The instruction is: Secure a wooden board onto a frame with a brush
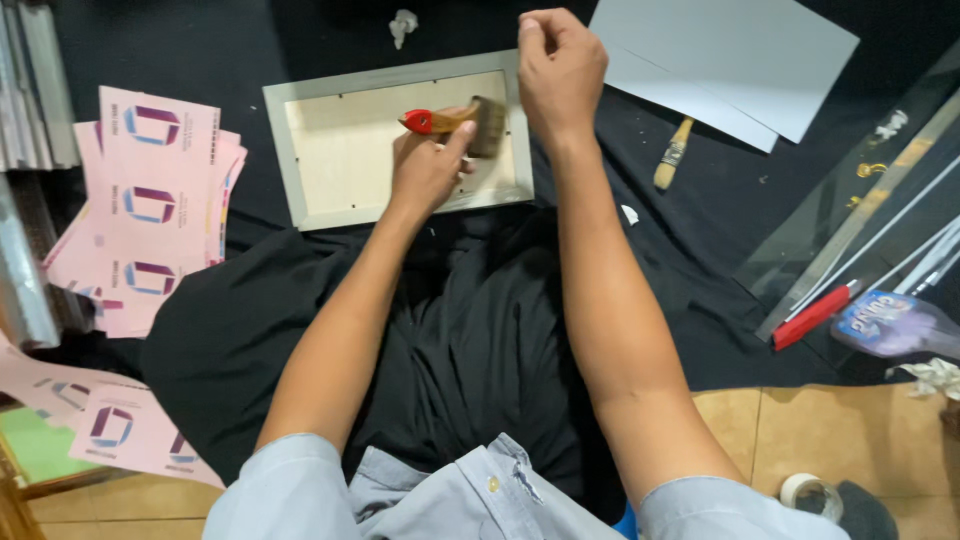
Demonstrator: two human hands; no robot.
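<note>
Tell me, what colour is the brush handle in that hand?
Red, on the brush in the left hand, in the head view.

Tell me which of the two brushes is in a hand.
The red-handled brush, gripped by the left hand over the pale picture frame. The plain wooden-handled brush lies untouched on the black cloth.

Left hand [428, 165] gripping red-handled brush [455, 122] over picture frame [395, 140], right hand [558, 65] on its edge

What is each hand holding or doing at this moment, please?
Left hand: closed on the red-handled brush, over the frame.
Right hand: fingers curled, gripping the frame's top right corner.
</note>
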